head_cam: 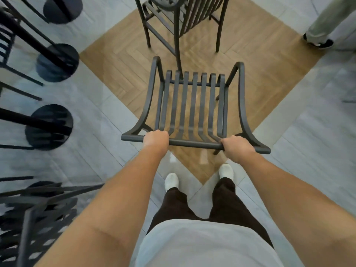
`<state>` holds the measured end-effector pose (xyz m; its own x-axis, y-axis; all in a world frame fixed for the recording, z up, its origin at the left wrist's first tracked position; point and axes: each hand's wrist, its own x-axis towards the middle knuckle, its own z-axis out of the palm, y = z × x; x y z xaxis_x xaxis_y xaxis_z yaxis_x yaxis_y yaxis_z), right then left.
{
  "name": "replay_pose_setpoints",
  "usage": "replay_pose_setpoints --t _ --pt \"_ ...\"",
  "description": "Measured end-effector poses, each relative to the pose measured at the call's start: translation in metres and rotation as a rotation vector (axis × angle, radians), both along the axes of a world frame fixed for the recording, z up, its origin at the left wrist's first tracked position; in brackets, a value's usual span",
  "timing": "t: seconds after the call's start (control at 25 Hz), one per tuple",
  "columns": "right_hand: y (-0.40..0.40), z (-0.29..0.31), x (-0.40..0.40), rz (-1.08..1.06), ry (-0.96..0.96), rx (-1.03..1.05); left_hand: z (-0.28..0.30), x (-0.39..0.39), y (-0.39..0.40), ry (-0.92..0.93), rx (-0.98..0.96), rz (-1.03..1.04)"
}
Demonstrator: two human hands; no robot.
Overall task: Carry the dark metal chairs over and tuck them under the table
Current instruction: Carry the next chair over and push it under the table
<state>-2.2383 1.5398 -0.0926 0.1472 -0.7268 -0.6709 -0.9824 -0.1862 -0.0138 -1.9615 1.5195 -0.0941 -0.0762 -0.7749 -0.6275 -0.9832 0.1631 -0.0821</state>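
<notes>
Dark metal chair (192,105), slatted seat and curved armrests, directly ahead of the feet on the wood-pattern floor inlay (119,60); whether lifted or standing, not determinable. Left hand (156,138) curled round the top rail, left of centre; right hand (238,148) curled round the same rail, right of centre. Second dark chair (181,20) just beyond, near the front edge of the first. Round black pedestal bases (49,127) with dark posts at left, likely desk supports; desk top itself not visible. Further dark slatted seating (36,218) at lower left. Another person's trouser leg and shoe (317,42) at upper right. Handling advice: grip kept even on both sides, chair held level, legs kept off the chair ahead and the pedestal bases while turning left. Brands, labels, writing: none legible.
</notes>
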Motion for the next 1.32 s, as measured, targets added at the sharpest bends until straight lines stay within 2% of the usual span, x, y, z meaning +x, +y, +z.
replay_pose_setpoints --t 0.44,0.68,1.04,1.32 --pt "-0.057 0.013 -0.05 0.419 0.001 0.022 0.001 -0.072 0.056 -0.001 0.028 0.497" --pt "-0.092 0.011 -0.049 0.578 0.023 -0.002 -0.002 -0.099 0.083 0.035 0.072 0.655" --pt "-0.169 0.005 -0.009 0.861 -0.025 -0.09 -0.002 -0.11 0.066 0.07 0.076 0.97" --pt "-0.241 0.014 0.001 1.158 -0.033 -0.056 -0.002 -0.169 0.032 0.063 0.077 1.294"
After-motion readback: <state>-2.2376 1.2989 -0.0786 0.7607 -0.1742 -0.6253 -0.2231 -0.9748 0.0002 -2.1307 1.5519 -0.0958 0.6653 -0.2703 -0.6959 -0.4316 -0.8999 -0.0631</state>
